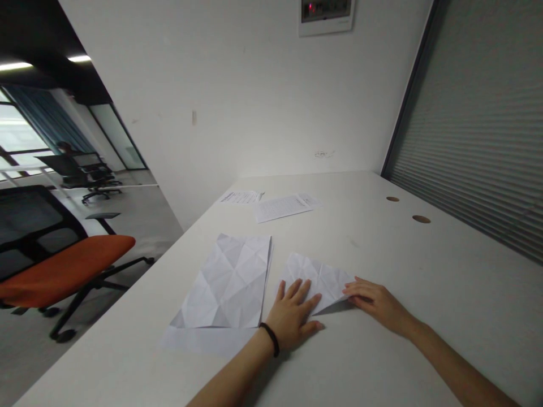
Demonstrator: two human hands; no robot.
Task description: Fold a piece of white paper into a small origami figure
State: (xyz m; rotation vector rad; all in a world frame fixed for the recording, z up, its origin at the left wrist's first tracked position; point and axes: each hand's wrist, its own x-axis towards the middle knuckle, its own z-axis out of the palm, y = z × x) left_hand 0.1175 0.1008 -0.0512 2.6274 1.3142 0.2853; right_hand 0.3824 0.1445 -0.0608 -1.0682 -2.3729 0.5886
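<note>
My left hand (292,316), with a black wristband (270,339), lies flat with spread fingers on the lower edge of a folded white paper (318,280). That paper is creased and roughly triangular. My right hand (377,302) rests on the desk from the right, its fingertips at the paper's right corner. Just left of my left hand lies a larger creased white sheet (224,282), with a flat paper strip (203,341) showing under its near edge. Neither hand holds this sheet.
Two printed sheets (241,196) (282,207) lie at the far end of the white desk (424,271). The desk has two round holes (406,209). A slatted panel (466,130) stands to the right, and an orange chair (55,271) stands beyond the left edge.
</note>
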